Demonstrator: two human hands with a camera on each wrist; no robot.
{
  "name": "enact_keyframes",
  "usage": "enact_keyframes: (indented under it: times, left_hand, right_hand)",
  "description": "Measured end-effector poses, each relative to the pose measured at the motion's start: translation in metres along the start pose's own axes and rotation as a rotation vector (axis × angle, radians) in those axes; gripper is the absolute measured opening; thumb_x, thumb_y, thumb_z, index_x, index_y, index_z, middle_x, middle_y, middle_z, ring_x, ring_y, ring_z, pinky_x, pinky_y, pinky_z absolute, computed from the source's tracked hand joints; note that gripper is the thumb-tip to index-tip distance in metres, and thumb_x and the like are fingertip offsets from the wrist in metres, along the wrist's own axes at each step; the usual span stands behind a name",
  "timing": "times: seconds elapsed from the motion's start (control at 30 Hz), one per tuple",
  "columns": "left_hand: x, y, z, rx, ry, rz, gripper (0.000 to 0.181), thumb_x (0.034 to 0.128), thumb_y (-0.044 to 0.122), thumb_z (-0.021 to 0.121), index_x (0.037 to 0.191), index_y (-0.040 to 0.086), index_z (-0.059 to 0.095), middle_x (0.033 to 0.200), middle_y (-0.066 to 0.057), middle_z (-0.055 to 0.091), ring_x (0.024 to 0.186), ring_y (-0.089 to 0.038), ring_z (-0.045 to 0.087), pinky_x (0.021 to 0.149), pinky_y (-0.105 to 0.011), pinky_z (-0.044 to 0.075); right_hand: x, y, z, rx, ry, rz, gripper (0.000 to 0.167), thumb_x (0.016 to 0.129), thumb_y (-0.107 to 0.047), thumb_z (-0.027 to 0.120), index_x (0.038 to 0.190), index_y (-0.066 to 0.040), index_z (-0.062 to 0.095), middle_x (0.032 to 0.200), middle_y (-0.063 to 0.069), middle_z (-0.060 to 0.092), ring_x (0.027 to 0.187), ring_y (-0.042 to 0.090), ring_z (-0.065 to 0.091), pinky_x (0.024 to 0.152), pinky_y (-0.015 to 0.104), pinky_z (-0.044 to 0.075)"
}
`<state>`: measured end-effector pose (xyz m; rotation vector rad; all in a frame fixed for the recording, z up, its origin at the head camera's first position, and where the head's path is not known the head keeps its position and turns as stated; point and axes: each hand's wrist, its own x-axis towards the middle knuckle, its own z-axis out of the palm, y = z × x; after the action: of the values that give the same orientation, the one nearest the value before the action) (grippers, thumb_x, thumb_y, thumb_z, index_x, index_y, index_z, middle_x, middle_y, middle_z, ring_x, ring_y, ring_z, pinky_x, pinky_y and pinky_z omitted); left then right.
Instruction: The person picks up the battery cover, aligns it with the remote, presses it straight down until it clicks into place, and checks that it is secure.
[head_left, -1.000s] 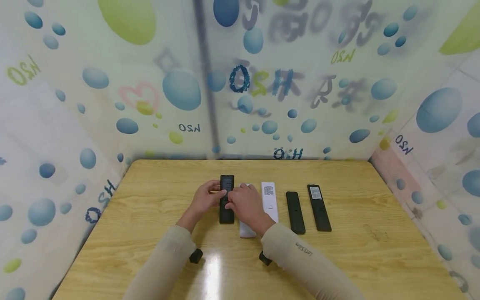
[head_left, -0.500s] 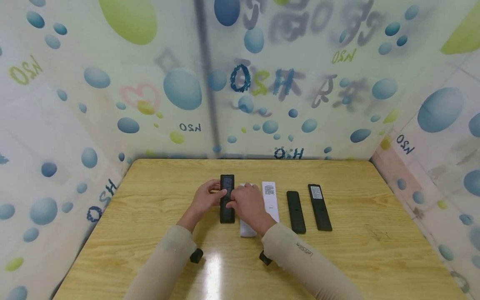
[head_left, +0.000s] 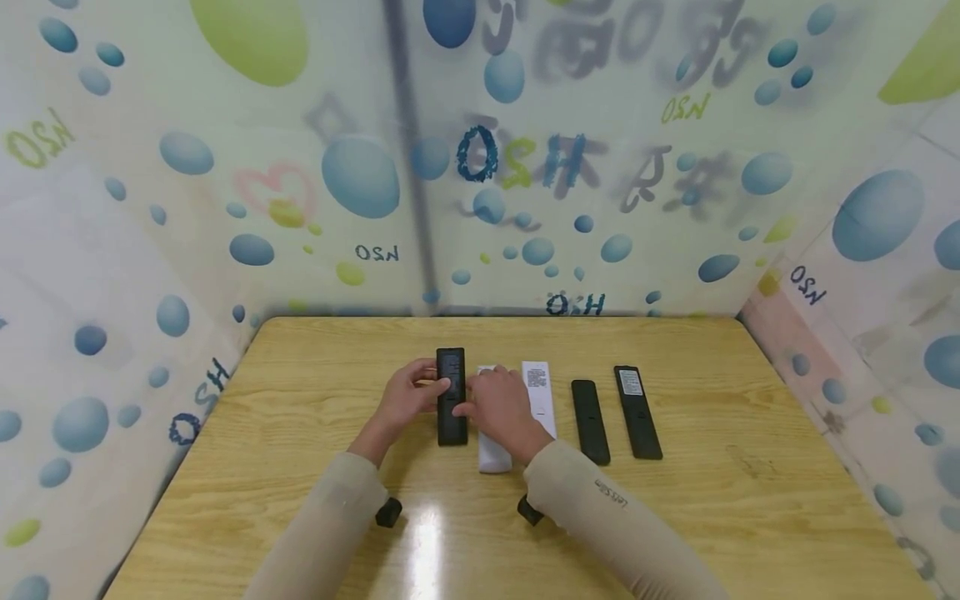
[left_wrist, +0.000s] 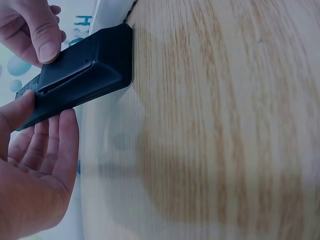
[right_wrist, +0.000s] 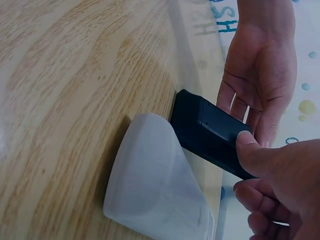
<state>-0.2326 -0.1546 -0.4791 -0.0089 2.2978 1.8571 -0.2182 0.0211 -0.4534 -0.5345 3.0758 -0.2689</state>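
Observation:
A black remote control (head_left: 452, 429) lies back side up, its battery cover facing me. My left hand (head_left: 401, 396) holds it from the left, the thumb on its back face and the fingers beneath, as the left wrist view shows. From the other side my right hand (head_left: 501, 407) grips the remote's edge, its thumb (right_wrist: 246, 142) pressing on the battery cover and its other fingers curled. A narrow dark seam runs along the cover (left_wrist: 70, 62) in the left wrist view. Just right of the remote lies a white remote control (head_left: 495, 457), partly hidden under my right hand.
Farther right are another white remote control (head_left: 537, 392), a shorter black remote control (head_left: 591, 421) and a black one with a white label (head_left: 637, 417), all back side up. The wooden table (head_left: 330, 342) meets a patterned wall (head_left: 300, 275) at its far edge.
My right hand's curled fingers have shifted slightly right, off the middle of the black remote, while the thumb stays on it. The left hand keeps its hold; the view moves slightly.

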Motion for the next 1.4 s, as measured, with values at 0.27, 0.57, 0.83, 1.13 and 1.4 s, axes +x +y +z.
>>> enact_keyframes:
  times: [0.27, 0.57, 0.83, 1.13, 1.4]
  left_hand:
    - [-0.008, 0.013, -0.002, -0.010, -0.027, -0.007, 0.048, 0.0941, 0.013, 0.065, 0.139, 0.003, 0.050, 0.124, -0.025, 0.057, 0.094, -0.024, 0.064, 0.080, -0.048, 0.059]
    - [0.000, -0.002, -0.002, 0.025, -0.007, 0.009, 0.046, 0.0945, 0.021, 0.065, 0.137, 0.010, 0.052, 0.125, -0.021, 0.057, 0.098, -0.024, 0.064, 0.077, -0.040, 0.061]
    - [0.000, 0.000, -0.002, 0.027, -0.002, 0.020, 0.044, 0.0934, 0.016, 0.066, 0.134, 0.007, 0.054, 0.119, -0.021, 0.059, 0.090, -0.020, 0.065, 0.075, -0.042, 0.061]
    - [-0.002, -0.001, 0.000, 0.020, -0.002, 0.012, 0.047, 0.0942, 0.021, 0.066, 0.138, 0.011, 0.052, 0.124, -0.020, 0.057, 0.094, -0.021, 0.064, 0.075, -0.039, 0.061]
    - [-0.005, 0.002, 0.000, 0.020, -0.008, 0.005, 0.049, 0.0938, 0.020, 0.066, 0.139, 0.009, 0.051, 0.127, -0.020, 0.056, 0.094, -0.021, 0.065, 0.080, -0.046, 0.060]
  right_hand:
    - [0.002, 0.001, -0.002, 0.061, -0.033, 0.009, 0.041, 0.082, -0.053, 0.071, 0.103, -0.017, 0.074, 0.073, -0.006, 0.064, 0.071, 0.016, 0.051, 0.069, 0.034, 0.045]
    - [0.005, 0.001, 0.000, 0.128, -0.017, 0.032, 0.041, 0.082, -0.050, 0.074, 0.104, -0.015, 0.074, 0.071, -0.004, 0.061, 0.073, 0.017, 0.053, 0.068, 0.033, 0.043]
    - [0.005, -0.001, 0.002, 0.124, 0.008, 0.036, 0.039, 0.081, -0.048, 0.075, 0.101, -0.015, 0.074, 0.071, -0.004, 0.062, 0.075, 0.018, 0.055, 0.066, 0.031, 0.043]
    - [0.004, 0.002, 0.002, 0.141, -0.007, 0.026, 0.041, 0.081, -0.049, 0.074, 0.104, -0.015, 0.074, 0.069, -0.005, 0.058, 0.069, 0.015, 0.050, 0.063, 0.029, 0.039]
    - [0.008, 0.002, 0.004, 0.158, -0.013, 0.043, 0.046, 0.078, -0.052, 0.077, 0.103, -0.014, 0.073, 0.077, -0.004, 0.065, 0.073, 0.017, 0.054, 0.068, 0.032, 0.044]
